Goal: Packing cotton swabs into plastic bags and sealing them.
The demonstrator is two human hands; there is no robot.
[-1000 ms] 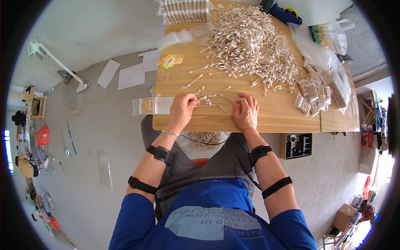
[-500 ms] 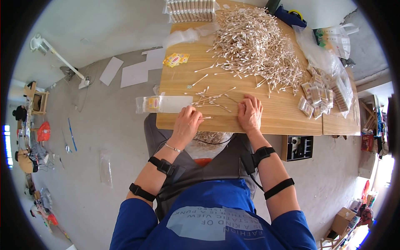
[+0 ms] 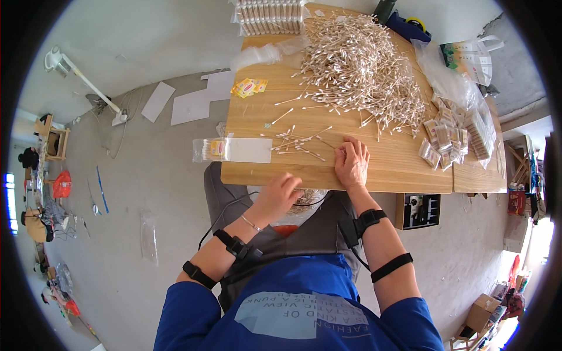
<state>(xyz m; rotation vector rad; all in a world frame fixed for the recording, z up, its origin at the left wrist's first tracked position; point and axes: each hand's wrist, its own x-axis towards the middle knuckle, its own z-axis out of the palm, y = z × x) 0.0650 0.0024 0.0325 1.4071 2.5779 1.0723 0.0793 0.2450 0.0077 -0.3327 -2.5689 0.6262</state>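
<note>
Swabs (image 3: 364, 73) on wooden table (image 3: 404, 167), grey floor (image 3: 126, 240)

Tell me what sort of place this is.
It looks like a small, informal packing room: a heap of loose cotton swabs and small filled packs share a wooden table.

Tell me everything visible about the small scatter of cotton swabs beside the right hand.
The small swab scatter is thin, pale sticks with white, cotton-looking tips, loose and crossing at various angles on the light brown wooden tabletop, between the flat white rectangular sheet and the bare right hand, nearer the person than the large swab heap. One stick points toward that hand; contact is unclear. The bare left hand is apart.
</note>
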